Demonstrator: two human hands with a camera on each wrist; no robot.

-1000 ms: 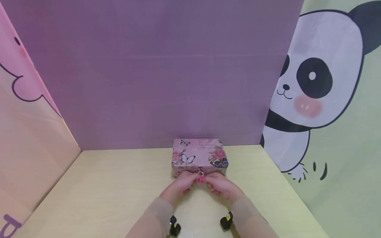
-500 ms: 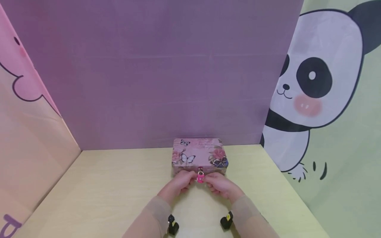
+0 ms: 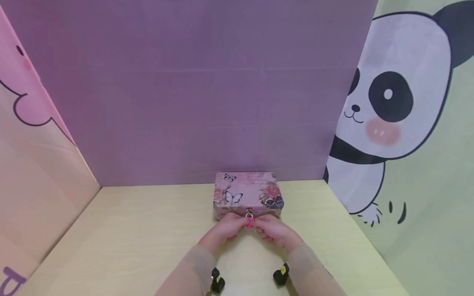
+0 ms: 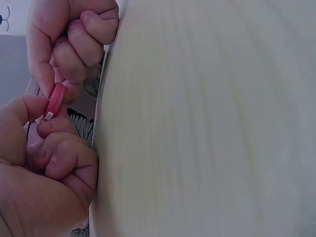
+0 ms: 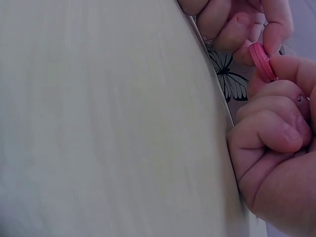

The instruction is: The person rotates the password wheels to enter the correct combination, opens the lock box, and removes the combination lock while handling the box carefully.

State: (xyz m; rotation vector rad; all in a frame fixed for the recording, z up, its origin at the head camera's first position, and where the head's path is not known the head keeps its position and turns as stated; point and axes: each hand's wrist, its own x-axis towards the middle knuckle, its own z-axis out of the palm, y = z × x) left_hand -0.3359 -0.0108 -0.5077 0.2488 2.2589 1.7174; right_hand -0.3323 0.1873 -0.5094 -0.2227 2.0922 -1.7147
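Note:
A pink padlock (image 3: 250, 222) hangs by its metal shackle (image 3: 249, 215) from the front clasp of a pink tin box (image 3: 252, 185) printed with butterflies and roses. My left hand (image 3: 230, 226) pinches the padlock's left side between thumb and finger. From the other side my right hand (image 3: 273, 228) grips it too, its remaining fingers curled under. Edge-on in the left wrist view, the padlock (image 4: 56, 98) lies between both sets of fingertips, and a small pale piece (image 4: 48, 116) shows beside my left fingers. The right wrist view shows the padlock (image 5: 262, 61) partly covered by fingers.
The box stands at the back of a pale wooden table (image 3: 155, 230), near a purple backdrop (image 3: 207, 98). A panda-print sheet (image 3: 403, 123) borders the right, a pink cartoon sheet (image 3: 40, 181) the left. Black wrist devices (image 3: 281, 274) hang near both sleeves.
My left hand draws slightly left off the padlock half a second ago, then returns to it. The padlock's face is more covered now. My right hand and the box stay in place.

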